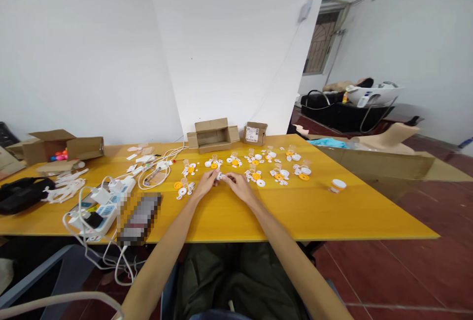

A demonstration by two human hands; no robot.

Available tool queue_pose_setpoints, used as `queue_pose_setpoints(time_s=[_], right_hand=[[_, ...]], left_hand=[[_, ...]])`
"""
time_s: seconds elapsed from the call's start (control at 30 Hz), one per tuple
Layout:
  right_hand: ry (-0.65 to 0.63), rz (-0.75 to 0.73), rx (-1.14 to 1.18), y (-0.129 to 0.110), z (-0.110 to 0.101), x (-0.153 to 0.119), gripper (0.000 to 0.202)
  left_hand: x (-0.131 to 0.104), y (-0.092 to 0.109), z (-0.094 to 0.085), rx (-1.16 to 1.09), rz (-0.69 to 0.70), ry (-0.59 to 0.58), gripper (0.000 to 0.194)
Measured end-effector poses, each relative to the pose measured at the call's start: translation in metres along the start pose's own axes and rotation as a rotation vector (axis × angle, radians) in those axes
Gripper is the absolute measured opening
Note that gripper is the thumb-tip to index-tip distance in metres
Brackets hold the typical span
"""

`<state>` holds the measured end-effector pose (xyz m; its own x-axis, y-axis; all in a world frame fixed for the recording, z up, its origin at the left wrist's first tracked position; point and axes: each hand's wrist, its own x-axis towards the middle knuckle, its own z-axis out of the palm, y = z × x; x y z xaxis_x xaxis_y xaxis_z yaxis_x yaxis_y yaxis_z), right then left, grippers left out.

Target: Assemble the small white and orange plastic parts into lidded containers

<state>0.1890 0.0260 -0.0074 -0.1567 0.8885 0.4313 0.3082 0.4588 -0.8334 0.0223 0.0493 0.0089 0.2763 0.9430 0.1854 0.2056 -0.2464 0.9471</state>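
Note:
My left hand [207, 183] and my right hand [238, 184] meet above the middle of the table, fingers closed on a small white plastic piece [220, 176]. Fingers cover most of it, so its exact kind does not show. Around and beyond my hands lie several small groups of parts: orange discs [256, 176], white discs [260, 182], small white pieces with holes [190, 188] and see-through cups [253, 168]. Off to the right stands a see-through cup with a white lid [339, 183], apart from the groups.
Two cardboard boxes [212, 138] [254, 134] stand by the wall. Left on the yellow table [303, 219] are a power strip [107, 211], a phone [140, 219], white cables [142, 177], a black strapped item [22, 194] and an open carton [84, 147].

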Motion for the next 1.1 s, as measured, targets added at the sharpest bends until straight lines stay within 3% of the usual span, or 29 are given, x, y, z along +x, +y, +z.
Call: queue_pose_setpoints(time_s=[0.7,1.1], right_hand=[[0.042,-0.003,0.021,0.0049,0.0033,0.0001,0.020],[0.049,-0.096,-0.062,0.0049,0.0012,-0.0009,0.014]], left_hand=[[0.0002,-0.0002,0.0013,-0.007,-0.017,0.015,0.049],[-0.0016,0.0039,0.0027,0.010,-0.006,0.021,0.052]])
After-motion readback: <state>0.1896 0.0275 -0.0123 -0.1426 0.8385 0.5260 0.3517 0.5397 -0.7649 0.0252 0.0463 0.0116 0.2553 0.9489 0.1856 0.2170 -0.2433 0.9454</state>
